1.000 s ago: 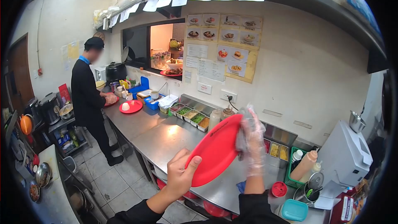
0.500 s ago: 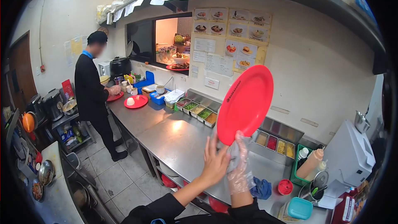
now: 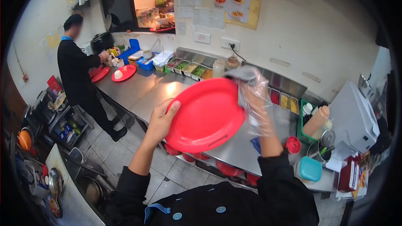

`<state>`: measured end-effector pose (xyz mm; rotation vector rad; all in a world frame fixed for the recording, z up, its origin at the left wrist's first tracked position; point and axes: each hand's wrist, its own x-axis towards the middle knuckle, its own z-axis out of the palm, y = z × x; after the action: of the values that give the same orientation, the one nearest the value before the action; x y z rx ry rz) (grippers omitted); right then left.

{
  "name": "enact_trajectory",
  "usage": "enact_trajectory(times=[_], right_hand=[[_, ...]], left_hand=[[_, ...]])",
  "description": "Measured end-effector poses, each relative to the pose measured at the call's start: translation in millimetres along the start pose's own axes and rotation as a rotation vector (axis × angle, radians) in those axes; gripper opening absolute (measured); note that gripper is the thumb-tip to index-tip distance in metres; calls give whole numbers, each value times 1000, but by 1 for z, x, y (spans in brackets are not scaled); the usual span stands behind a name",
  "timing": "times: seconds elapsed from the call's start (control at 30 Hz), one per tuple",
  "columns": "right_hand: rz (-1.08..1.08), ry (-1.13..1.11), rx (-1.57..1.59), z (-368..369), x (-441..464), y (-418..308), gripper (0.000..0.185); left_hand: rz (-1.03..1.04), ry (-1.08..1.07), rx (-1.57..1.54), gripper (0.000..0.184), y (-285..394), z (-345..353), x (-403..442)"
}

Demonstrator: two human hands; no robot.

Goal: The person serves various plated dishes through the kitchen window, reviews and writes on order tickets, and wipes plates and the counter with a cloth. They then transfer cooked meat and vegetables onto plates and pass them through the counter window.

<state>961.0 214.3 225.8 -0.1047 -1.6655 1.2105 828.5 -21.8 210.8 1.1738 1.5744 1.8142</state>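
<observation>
A red oval plate (image 3: 205, 115) is tilted above the steel counter, its inner face toward me and dark lettering near its lower rim. My bare left hand (image 3: 161, 121) grips its left edge, thumb on the rim. On the upper right edge is my right hand (image 3: 255, 96), inside a clear plastic glove, closed on a grey cloth (image 3: 243, 75) that touches the plate. The gloved fingers are partly blurred.
A co-worker (image 3: 79, 67) stands at the counter's far left by two red plates. Food trays (image 3: 190, 69) line the wall. To the right are a green basket (image 3: 307, 121) with bottles, a red container (image 3: 293, 144) and a teal-lidded tub (image 3: 310, 168).
The plate has come down and left from its raised, upright position. My left hand has gone to its left edge, and my right hand with the cloth has risen to the upper right edge.
</observation>
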Motion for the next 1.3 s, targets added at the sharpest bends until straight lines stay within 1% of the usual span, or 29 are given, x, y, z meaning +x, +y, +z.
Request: enact_trajectory(times=[0.07,0.1,0.17,0.2,0.23,0.27,0.3,0.33,0.37,0.4,0.47,0.5,0.53,0.57,0.63,0.7,0.73,0.77,0.8,0.83,0.87,0.93,0.97,1.03,1.07,1.13,1.2,1.23,1.3], right_hand=[[32,57,59,10,-14,-21,29],[-71,-9,-114,24,-20,-28,33],[-310,-86,-449,51,-34,-41,43],[-334,-181,-570,76,-64,-34,52],[-439,-289,-509,104,-88,-30,55],[-368,-383,-826,126,-122,-18,59],[-360,-375,-834,127,-125,-4,59],[-343,-297,-821,127,-123,11,61],[-328,-225,-803,127,-120,27,62],[-394,-98,-657,124,-105,48,60],[-319,96,-666,116,-78,58,59],[-199,130,-482,110,-63,67,59],[-89,162,-298,107,-51,74,59],[-89,155,-301,110,-49,70,59],[646,253,274,120,-51,54,59],[727,342,406,149,-69,48,70],[864,383,344,163,-81,49,75],[872,380,281,186,-102,70,75],[879,368,218,207,-123,90,74],[923,237,338,221,-136,91,82],[1018,80,281,222,-145,107,88],[1130,-224,-38,222,-133,111,93],[1119,-354,-293,222,-117,98,92],[612,-525,-363,205,-98,158,84],[460,-434,-428,204,-74,153,75],[284,-400,-715,185,-51,216,70],[578,-915,-1136,175,-8,249,69],[593,-902,-1141,171,4,265,69],[83,-764,-1360,167,31,300,60]], left_hand=[[52,232,-76,33,-22,2,-7],[51,228,-76,33,-33,4,-5],[139,466,-205,33,-55,6,-1],[155,500,-239,33,-58,8,2],[140,491,-239,33,-59,6,-3],[185,473,-137,33,-58,4,-7],[233,452,-35,33,-56,2,-10],[147,513,-5,33,-57,0,-17],[149,509,-7,33,-51,-1,-22],[120,471,0,33,-40,-2,-34],[45,416,65,33,-31,-10,-51],[38,414,63,33,-27,-12,-56],[113,419,120,32,-23,-12,-59],[184,427,177,31,-22,-12,-62],[236,472,267,30,-29,-15,-66],[296,527,367,29,-43,-20,-60],[367,625,350,28,-59,-25,-53],[437,724,340,27,-75,-31,-47],[389,756,364,29,-85,-44,-39],[379,794,385,29,-93,-59,-30],[270,862,213,29,-99,-76,-20],[117,1000,-145,34,-116,-115,-10],[131,1083,-117,34,-125,-135,-15],[79,1160,-295,35,-135,-174,-31],[100,1216,-269,35,-137,-190,-44],[28,1262,-181,41,-142,-214,-75],[-1,1269,-329,41,-136,-218,-95],[25,1268,-423,39,-133,-214,-100],[114,1315,-446,36,-137,-206,-99]])
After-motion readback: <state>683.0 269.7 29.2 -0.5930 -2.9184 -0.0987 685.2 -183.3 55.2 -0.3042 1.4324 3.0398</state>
